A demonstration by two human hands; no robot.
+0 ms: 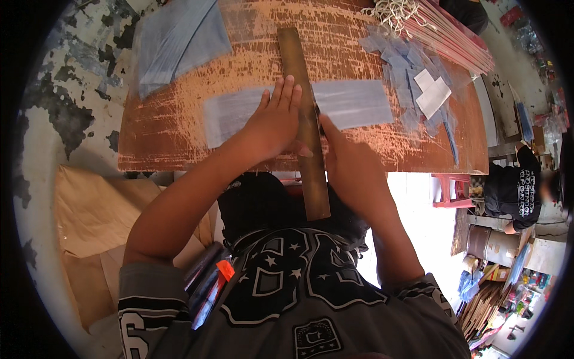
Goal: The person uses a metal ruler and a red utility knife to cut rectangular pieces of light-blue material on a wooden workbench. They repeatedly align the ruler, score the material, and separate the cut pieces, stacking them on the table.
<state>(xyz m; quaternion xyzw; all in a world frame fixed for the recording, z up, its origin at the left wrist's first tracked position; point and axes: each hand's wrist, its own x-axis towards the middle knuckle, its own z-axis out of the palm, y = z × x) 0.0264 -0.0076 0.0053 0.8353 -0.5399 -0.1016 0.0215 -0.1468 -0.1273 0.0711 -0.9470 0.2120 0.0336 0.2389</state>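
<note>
A long, worn wooden straightedge [295, 63] lies across a strip of translucent bluish plastic sheet [353, 103] on the table and juts past its near edge. My left hand [272, 125] rests flat along the straightedge's left side, fingers stretched out and thumb laid over the wood. In my right hand [353, 167] is a slim, dark cutter [321, 127], held against the straightedge's right edge with the index finger pointing along it. My fingers hide most of the cutter, and its tip is hard to make out.
The table [173, 134] has scratched, flaking brown paint. Folded plastic sheets [179, 45] lie far left. At right are plastic offcuts [397, 66], white pieces [433, 96] and a bundle of pinkish rods with white cords [445, 36]. Another person [514, 185] stands at far right.
</note>
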